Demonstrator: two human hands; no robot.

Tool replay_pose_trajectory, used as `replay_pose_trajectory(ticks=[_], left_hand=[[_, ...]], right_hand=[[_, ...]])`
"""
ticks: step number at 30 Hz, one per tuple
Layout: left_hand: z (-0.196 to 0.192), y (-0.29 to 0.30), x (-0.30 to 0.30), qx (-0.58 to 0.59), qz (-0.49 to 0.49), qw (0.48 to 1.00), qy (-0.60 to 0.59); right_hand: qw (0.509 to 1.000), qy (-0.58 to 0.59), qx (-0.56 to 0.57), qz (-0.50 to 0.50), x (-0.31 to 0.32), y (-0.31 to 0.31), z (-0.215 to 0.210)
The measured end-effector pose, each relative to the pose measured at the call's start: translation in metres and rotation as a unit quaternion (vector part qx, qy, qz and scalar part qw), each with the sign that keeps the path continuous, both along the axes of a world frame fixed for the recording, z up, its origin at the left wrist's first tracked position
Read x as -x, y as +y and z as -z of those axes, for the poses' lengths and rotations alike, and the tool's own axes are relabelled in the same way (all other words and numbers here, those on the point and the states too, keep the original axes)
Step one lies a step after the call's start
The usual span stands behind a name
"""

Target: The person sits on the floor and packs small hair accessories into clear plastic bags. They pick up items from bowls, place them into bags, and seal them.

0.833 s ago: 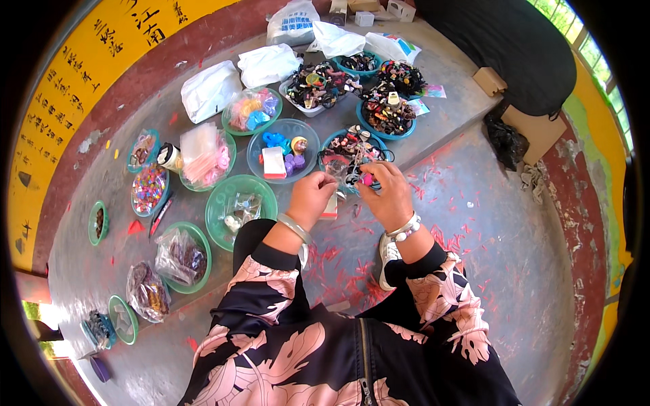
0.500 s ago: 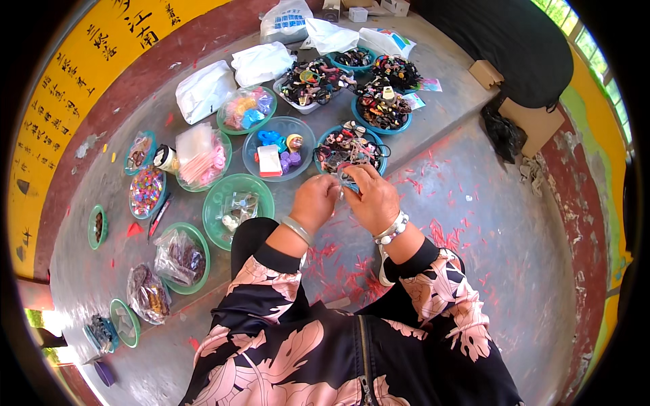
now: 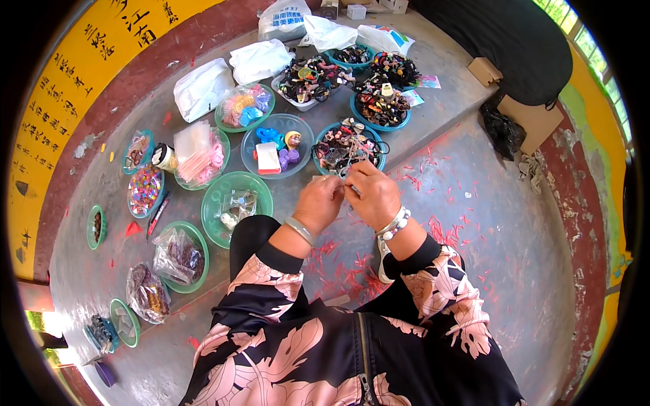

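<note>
My left hand [image 3: 318, 204] and my right hand [image 3: 374, 197] meet in front of me, fingertips pinched close together. Between them is something small and pale, mostly hidden by the fingers, so its kind cannot be told. Just beyond my fingers, a blue bowl [image 3: 383, 162] holds a tangle of dark hair ties [image 3: 336, 145] with small ornaments. To the left of my left hand stands a green bowl [image 3: 265, 196] with clear plastic packets [image 3: 242, 201] and a white piece inside. A clear bluish bowl [image 3: 306, 145] behind it holds blue, purple and white items.
More bowls of hair ties [image 3: 382, 108] stand at the back, near white bags [image 3: 203, 88]. Bowls of colourful beads [image 3: 144, 189] and bagged dark pieces [image 3: 177, 257] are on the left. Red scraps [image 3: 443, 233] litter the floor, and a step edge [image 3: 433, 145] runs to the right.
My right hand has turned slightly and its fingers have closed in against the left fingertips. The pale piece between them shows less now. The bowls have stayed in place.
</note>
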State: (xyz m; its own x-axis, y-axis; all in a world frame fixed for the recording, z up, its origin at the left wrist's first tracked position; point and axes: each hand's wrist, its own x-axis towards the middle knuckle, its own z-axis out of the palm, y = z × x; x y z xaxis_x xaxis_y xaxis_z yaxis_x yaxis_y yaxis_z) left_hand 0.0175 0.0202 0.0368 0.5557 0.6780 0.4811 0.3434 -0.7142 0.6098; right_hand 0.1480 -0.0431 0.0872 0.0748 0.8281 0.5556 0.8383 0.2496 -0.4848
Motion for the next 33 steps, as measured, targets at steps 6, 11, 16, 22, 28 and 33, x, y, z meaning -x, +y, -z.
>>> replay_pose_trajectory(ticks=[6,11,16,22,28,33], left_hand=[[-0.003,0.0,0.0,0.087,0.01,0.996,-0.019],[0.0,0.001,0.002,0.098,-0.007,0.995,0.009],[-0.001,-0.001,0.0,0.08,0.002,0.997,-0.006],[0.0,0.007,0.004,0.276,0.038,0.958,-0.069],[-0.017,0.012,0.012,0.581,0.054,0.789,-0.192],[-0.018,0.012,0.011,0.586,0.09,0.776,-0.215]], right_hand=[[0.992,0.051,0.114,0.025,-0.001,-0.003,0.001],[0.964,0.194,0.185,-0.003,-0.013,0.001,0.007],[0.965,0.198,0.172,-0.026,-0.02,0.003,0.014],[0.911,0.342,0.23,0.002,-0.024,0.002,-0.004],[0.883,0.401,0.244,-0.01,-0.029,0.002,-0.007],[0.849,0.405,0.339,-0.024,-0.039,0.002,-0.01]])
